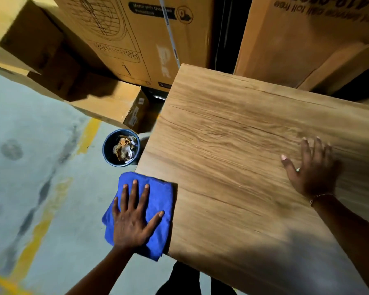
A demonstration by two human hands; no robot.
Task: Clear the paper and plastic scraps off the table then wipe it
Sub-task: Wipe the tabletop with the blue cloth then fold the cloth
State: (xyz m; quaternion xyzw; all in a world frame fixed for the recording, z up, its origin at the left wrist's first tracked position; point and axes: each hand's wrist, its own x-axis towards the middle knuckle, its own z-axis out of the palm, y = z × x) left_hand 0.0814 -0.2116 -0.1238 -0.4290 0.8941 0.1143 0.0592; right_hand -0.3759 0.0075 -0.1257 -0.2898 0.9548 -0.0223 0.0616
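Observation:
A wooden table (232,145) fills the right half of the head view. At its left front corner lies a folded blue cloth (158,192), overhanging the edge. My left hand (134,220) presses flat on the cloth with its fingers spread. Over on the right side of the tabletop, my right hand (311,171) rests flat on the bare wood, fingers straight, holding nothing. On the floor beside the table's left edge stands a dark blue bin (109,152) with crumpled paper and plastic scraps (125,149) inside.
Large cardboard boxes (136,39) are stacked behind the table and to the left, with another box (296,39) at the back right. The concrete floor (30,167) on the left carries yellow painted lines. My dark trousers show below the table's front edge.

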